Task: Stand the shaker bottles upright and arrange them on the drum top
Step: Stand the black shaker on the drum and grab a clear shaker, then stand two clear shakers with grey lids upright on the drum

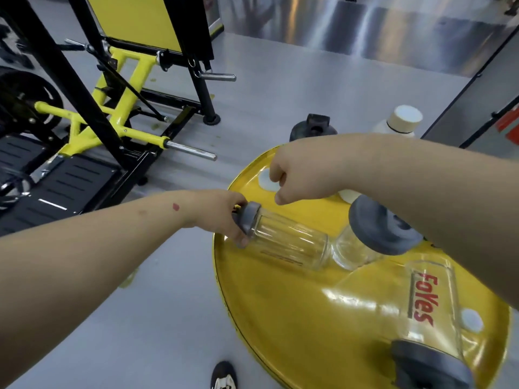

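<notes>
On the yellow drum top (297, 318), a clear shaker bottle (289, 244) lies on its side near the left rim. My left hand (224, 217) grips its grey lid end. A second clear bottle (373, 234) with a grey lid stands just to its right, touching its base and partly hidden by my right forearm. A third clear bottle (432, 310), printed with red letters, lies on its side at the near right, its grey lid toward me. My right hand (295, 175) hovers above the drum's far side, fingers curled, nothing visible in it.
A black-lidded bottle (313, 129) and a white bottle with a cream cap (401, 120) stand beyond the drum's far edge. Yellow-and-black gym equipment (112, 108) fills the left. My shoe (224, 376) is on the grey floor by the drum.
</notes>
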